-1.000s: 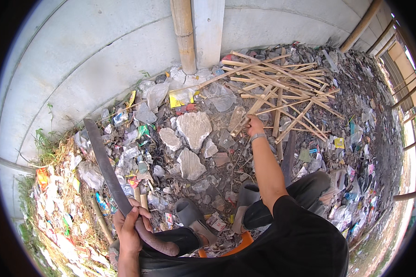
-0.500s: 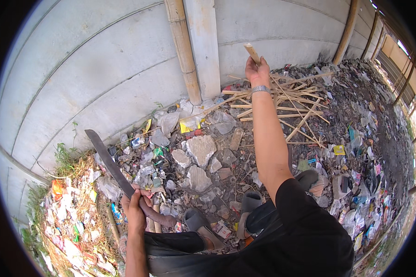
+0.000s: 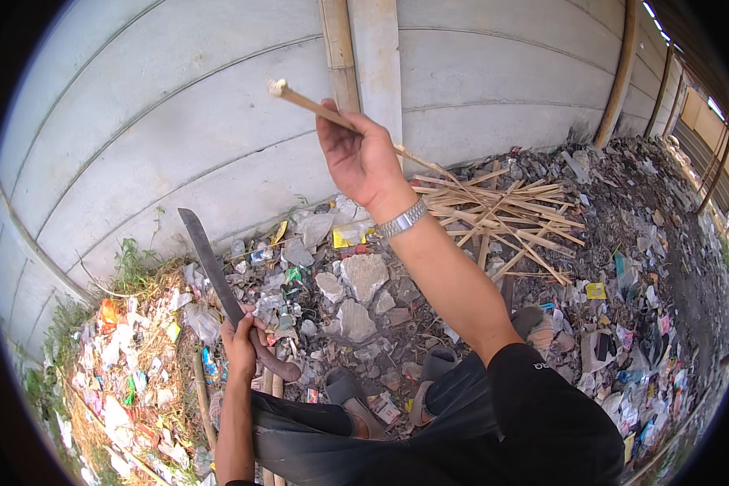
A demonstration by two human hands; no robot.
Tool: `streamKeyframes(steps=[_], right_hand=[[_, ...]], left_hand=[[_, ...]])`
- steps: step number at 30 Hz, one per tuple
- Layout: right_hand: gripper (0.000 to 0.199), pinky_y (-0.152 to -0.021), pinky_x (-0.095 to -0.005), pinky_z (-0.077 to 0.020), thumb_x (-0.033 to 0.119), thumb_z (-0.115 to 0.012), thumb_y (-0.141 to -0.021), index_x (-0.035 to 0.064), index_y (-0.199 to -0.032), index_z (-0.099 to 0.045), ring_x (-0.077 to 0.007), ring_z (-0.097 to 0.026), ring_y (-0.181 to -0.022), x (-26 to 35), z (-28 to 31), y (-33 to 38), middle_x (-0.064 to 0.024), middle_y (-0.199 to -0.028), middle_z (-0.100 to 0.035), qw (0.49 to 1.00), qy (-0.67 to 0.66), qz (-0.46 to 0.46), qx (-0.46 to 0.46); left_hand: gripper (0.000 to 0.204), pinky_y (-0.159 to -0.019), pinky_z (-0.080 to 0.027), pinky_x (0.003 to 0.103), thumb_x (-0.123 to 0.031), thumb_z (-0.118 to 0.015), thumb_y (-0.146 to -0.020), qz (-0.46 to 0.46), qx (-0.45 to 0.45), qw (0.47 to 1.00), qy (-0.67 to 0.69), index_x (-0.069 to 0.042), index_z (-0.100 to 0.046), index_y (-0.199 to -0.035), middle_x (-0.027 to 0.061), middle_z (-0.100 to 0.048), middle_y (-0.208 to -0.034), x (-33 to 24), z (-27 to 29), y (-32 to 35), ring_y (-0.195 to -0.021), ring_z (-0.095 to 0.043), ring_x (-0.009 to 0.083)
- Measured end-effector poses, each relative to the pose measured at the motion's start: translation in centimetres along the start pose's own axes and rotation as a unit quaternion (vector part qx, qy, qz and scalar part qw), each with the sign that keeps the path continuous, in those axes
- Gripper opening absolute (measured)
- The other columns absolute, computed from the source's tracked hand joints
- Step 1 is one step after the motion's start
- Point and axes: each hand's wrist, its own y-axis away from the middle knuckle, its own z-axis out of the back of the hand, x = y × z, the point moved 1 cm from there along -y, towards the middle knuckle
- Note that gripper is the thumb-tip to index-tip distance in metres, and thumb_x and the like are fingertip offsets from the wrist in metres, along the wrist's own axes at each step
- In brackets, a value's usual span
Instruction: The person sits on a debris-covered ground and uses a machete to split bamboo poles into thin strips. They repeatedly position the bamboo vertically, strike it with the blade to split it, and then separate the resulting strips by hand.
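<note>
A machete with a long dark blade [image 3: 206, 257] and a curved brown handle is gripped in my left hand [image 3: 240, 340], closed round it where handle and blade meet. Its blade points up and away, toward the wall. My right hand [image 3: 360, 162], with a metal watch on the wrist, is raised in front of the wall and pinches a thin bamboo strip [image 3: 309, 103]. The strip slants from a frayed, pale end at upper left, passes behind the hand and runs down toward the pile of split bamboo strips [image 3: 518, 212] on the ground. Where its far end lies is hard to make out.
A concrete panel wall [image 3: 178, 105] with a bamboo pole [image 3: 339, 49] against it stands ahead. Broken concrete chunks [image 3: 363, 277] and scattered litter cover the ground near my sandals [image 3: 344, 385]. A heap of straw and rubbish [image 3: 138, 389] lies at left.
My right hand has swung left, away from the bamboo pile, with the strip now slanting across the wall. The left hand keeps its hold on the machete. The view has shifted slightly.
</note>
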Motion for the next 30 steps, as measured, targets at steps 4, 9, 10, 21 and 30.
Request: streamKeyframes(steps=[4, 9, 10, 21, 30], right_hand=[[0.009, -0.094, -0.039, -0.0581, 0.005, -0.061, -0.097, 0.0035, -0.105, -0.058, -0.0251, -0.068, -0.112, -11.3, 10.8, 13.6, -0.0122, -0.117, -0.068, 0.982, 0.058, -0.17, -0.06], [0.021, -0.091, -0.0424, -0.059, 0.001, -0.06, -0.095, 0.0019, -0.114, -0.052, -0.0275, -0.069, -0.109, -16.6, 15.2, 24.7, -0.0148, -0.112, -0.068, 0.941, 0.156, -0.297, -0.048], [0.024, -0.09, -0.0423, -0.0591, 0.0, -0.061, -0.094, 0.0019, -0.116, -0.051, -0.0277, -0.07, -0.106, -16.6, 15.4, 25.1, -0.0152, -0.112, -0.068, 0.928, 0.184, -0.323, -0.024], [0.037, -0.087, -0.0399, -0.0586, -0.011, -0.065, -0.083, -0.0005, -0.116, -0.055, -0.0287, -0.074, -0.098, -5.8, 16.4, 18.7, -0.0171, -0.108, -0.071, 0.77, 0.465, -0.383, 0.211], [0.031, -0.089, -0.0398, -0.0567, -0.011, -0.065, -0.082, -0.0021, -0.111, -0.058, -0.0295, -0.074, -0.101, -5.7, 20.8, 21.5, -0.0162, -0.108, -0.071, 0.708, 0.441, -0.488, 0.257]], left_hand=[[0.028, -0.043, -0.043, 0.027, -0.024, -0.055, -0.103, 0.003, -0.002, 1.0, -0.016, 0.002, -0.064, -0.108, 0.007, -0.061, -0.069, 0.3, 2.3, -0.2, -0.046, -0.053, 0.0133], [0.032, -0.043, -0.042, 0.027, -0.028, -0.057, -0.104, -0.041, -0.056, 0.997, -0.034, 0.003, -0.064, -0.11, 0.0062, -0.061, -0.069, -1.9, 2.7, -0.1, -0.047, -0.053, 0.013], [0.032, -0.044, -0.042, 0.027, -0.028, -0.057, -0.104, -0.05, -0.064, 0.996, -0.039, 0.003, -0.063, -0.11, 0.0062, -0.061, -0.07, -2.1, 3.0, -0.4, -0.047, -0.053, 0.013], [0.024, -0.087, -0.055, 0.045, -0.03, -0.056, -0.101, -0.124, 0.075, 0.982, 0.119, -0.006, -0.058, -0.098, 0.0209, -0.057, -0.138, -9.4, -0.6, -3.1, -0.111, -0.062, 0.0272], [0.026, -0.116, -0.035, 0.063, -0.034, -0.05, -0.103, -0.207, 0.189, 0.936, 0.212, -0.011, -0.055, -0.093, 0.0195, -0.03, -0.162, -11.5, -9.0, -6.6, -0.151, -0.03, 0.0336]])
